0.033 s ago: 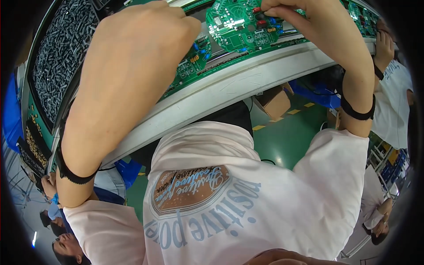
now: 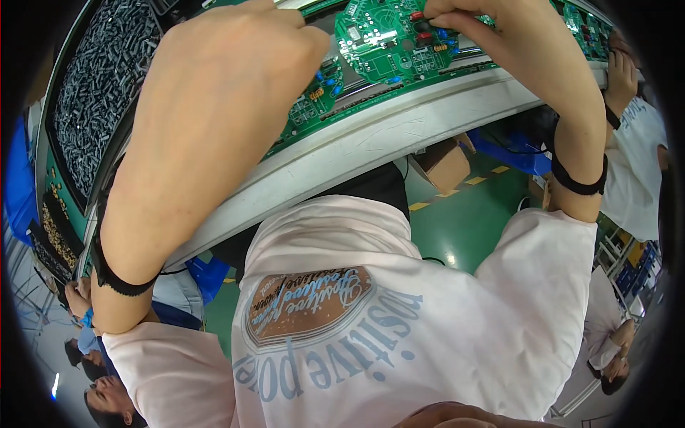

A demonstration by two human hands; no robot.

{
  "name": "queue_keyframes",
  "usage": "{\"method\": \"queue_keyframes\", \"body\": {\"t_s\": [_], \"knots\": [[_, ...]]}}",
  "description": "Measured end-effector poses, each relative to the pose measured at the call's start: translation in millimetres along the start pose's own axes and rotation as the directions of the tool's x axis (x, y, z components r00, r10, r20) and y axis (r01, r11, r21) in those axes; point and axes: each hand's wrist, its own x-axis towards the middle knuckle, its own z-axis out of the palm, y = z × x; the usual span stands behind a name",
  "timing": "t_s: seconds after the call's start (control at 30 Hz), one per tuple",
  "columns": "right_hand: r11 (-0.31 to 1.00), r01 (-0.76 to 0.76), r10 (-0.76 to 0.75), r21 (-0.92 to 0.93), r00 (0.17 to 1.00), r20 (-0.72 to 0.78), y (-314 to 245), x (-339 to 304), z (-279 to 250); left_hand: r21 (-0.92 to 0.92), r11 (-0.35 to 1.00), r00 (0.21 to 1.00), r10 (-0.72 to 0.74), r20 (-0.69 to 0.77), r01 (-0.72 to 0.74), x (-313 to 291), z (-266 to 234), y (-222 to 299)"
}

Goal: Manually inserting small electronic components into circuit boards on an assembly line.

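Note:
My left hand (image 2: 221, 78) is closed, knuckles up, above the left part of a populated green circuit board (image 2: 314, 107). Its fingertips are hidden, and so is whatever they may hold. To the right, my right hand (image 2: 474, 18) pinches thumb and forefinger together at the upper edge of a rounded green circuit board (image 2: 389, 43). Red, blue and dark components sit on that board just below the fingertips. What the pinch holds is too small or covered to make out.
A black bin (image 2: 107, 85) full of small dark cylindrical parts stands at left. A pale metal rail (image 2: 357, 132) runs along the front of the boards. Below lies an open cardboard box (image 2: 446, 167). Another person's hand (image 2: 621, 75) is at far right.
My left hand has shifted slightly to the right. The boards appear a little further right too. My right hand keeps its pinch in nearly the same place.

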Motion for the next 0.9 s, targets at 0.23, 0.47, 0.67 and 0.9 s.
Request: {"method": "queue_keyframes", "body": {"t_s": [0.23,0.47,0.67,0.9], "knots": [[0.997,-0.072,0.074,-0.032,0.996,0.046,-8.0,0.7,-8.5,-0.164,0.985,0.994,-0.035,0.106,0.052,8.2,-19.6,-11.7],[0.997,-0.029,0.031,-0.074,0.999,0.020,-58.5,25.6,-36.0,-0.121,0.923,0.908,-0.382,-0.175,0.365,-81.1,-32.6,-96.6],[0.951,0.276,-0.285,-0.139,0.957,-0.052,-68.9,111.0,-0.7,-0.151,0.717,0.718,-0.694,-0.063,0.680,-152.3,-25.8,-157.2],[0.965,0.211,-0.229,-0.158,0.967,-0.109,-62.0,175.1,22.7,-0.275,0.629,0.629,-0.771,-0.099,0.727,-86.4,-27.7,-111.6]]}}
